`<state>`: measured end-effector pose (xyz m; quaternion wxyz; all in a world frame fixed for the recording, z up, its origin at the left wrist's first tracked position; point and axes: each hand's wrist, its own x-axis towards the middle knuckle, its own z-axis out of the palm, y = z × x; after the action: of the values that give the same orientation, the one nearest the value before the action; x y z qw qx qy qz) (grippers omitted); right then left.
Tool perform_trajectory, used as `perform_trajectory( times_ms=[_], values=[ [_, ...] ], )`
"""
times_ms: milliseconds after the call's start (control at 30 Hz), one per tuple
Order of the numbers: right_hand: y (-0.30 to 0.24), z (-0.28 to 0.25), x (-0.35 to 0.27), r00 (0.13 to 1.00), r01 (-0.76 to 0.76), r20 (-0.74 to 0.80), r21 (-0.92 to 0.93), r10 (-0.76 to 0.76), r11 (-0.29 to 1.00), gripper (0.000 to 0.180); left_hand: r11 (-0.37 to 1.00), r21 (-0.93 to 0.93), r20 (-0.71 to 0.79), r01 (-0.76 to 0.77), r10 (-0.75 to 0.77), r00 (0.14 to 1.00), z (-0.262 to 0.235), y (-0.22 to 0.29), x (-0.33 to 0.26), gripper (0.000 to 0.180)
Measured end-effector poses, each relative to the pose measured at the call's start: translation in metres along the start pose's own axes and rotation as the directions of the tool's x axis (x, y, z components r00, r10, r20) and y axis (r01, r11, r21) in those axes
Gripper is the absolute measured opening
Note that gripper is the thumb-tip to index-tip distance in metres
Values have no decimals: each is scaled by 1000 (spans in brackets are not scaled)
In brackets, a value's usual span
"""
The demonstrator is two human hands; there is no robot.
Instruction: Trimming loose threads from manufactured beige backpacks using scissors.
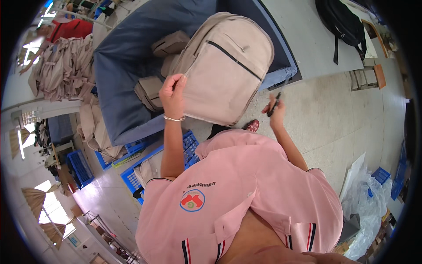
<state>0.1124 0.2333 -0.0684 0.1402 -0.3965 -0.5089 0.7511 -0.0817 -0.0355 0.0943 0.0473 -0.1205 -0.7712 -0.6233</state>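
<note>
My left hand [172, 93] grips the edge of a beige backpack [224, 66] and holds it up over a large blue fabric bin [127, 57]. The backpack has a dark zipper across its front. My right hand [276, 110] is off to the right of the backpack, closed around a small black tool [273, 104] like a pen or snips. It does not touch the backpack. More beige bags [169, 44] lie inside the bin behind the one I hold.
Blue plastic crates [132, 176] stand on the floor at my left. A heap of beige bags [61, 66] lies at upper left. A black backpack [340, 22] rests on a grey table at upper right, beside a stool [367, 77]. Clear plastic sheeting [367, 198] is piled at lower right.
</note>
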Motion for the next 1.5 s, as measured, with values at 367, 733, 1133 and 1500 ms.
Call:
perform_trajectory(
  times_ms=[367, 733, 1133, 1500],
  values=[
    [-99, -19, -6, 917, 398, -82, 138, -390, 907, 29, 671, 135, 768, -729, 394, 505, 0, 101, 110, 9],
    [-11, -1, -31, 959, 247, 97, -742, -266, 623, 40, 686, 163, 861, -709, 252, 442, 141, -85, 130, 12],
    [-72, 41, -4, 926, 378, 351, -861, -141, 341, 71, 771, 42, 877, -636, 276, 392, 146, -87, 123, 15],
    [-66, 42, -1, 896, 439, 393, -856, -208, 274, 65, 778, 62, 882, -625, 250, 399, 144, -96, 126, 15]
  ],
)
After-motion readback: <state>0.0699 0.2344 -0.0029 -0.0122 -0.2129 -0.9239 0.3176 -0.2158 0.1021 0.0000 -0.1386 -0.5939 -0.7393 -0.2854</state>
